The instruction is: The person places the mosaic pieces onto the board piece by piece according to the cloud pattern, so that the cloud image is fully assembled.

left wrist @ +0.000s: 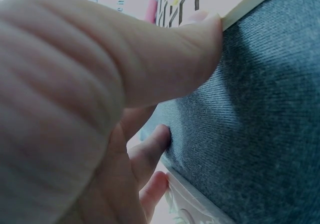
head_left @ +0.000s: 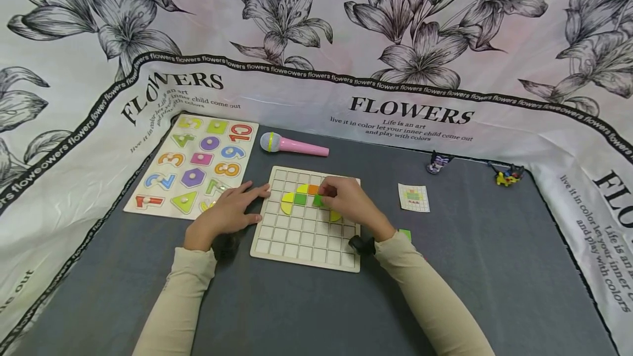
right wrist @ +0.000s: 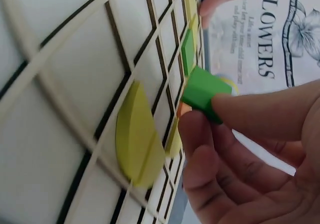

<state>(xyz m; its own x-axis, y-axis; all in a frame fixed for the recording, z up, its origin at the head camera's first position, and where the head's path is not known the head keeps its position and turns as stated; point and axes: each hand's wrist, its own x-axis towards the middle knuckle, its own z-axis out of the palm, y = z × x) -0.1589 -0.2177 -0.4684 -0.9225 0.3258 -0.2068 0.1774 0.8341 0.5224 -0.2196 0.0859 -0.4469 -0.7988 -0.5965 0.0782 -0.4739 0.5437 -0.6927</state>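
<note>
In the head view, the right hand [head_left: 348,199] pinches a green block [head_left: 318,200] at its left, over the board [head_left: 292,246], right of a green tile [head_left: 300,199]; in the left wrist view, the left hand [left wrist: 100,94], fingers parted, thumbs the board's edge; in the right wrist view, the block tilts.

Left: number board [head_left: 204,127]. Far centre: pink toy microphone [head_left: 303,148]. Far right: purple figurine [head_left: 437,164], yellow figurine [head_left: 507,177]. Far edge: flower-printed cloth [head_left: 331,56].
</note>
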